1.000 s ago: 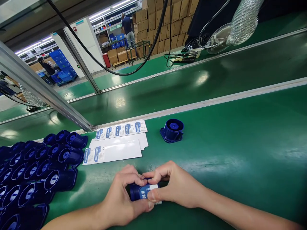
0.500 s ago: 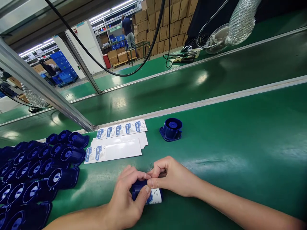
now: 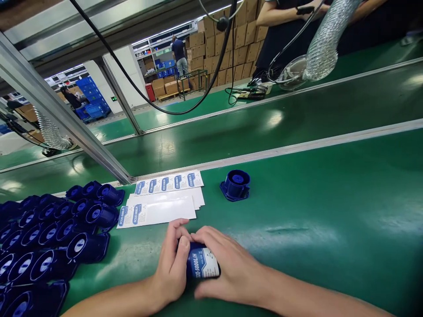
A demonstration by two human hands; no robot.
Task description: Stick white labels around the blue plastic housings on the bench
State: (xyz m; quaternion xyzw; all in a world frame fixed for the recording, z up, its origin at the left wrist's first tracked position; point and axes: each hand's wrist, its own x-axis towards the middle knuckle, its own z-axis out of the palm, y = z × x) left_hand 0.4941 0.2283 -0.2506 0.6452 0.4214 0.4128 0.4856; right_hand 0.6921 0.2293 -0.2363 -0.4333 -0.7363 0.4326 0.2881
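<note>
A blue round plastic housing lies on its side between my hands, low on the green bench. On its curved side is a white and blue label with printed lettering. My left hand grips its left end, thumb in front and fingers behind. Around its right end curves my right hand, fingers over the top and back, thumb lower down and slightly blurred. Farther back stands another blue housing, upright on its flange. Label sheets are at the left, some printed labels still on their backing.
Rows of blue housings fill the left of the bench. A metal post rises behind them, and a black cable hangs across. Beyond the bench's pale edge strip, a person's arm shows near a foil duct.
My right hand has gone from pinching at the housing's top to curving round its right end. More of the label shows now. The person's arms across the bench have come into view.
</note>
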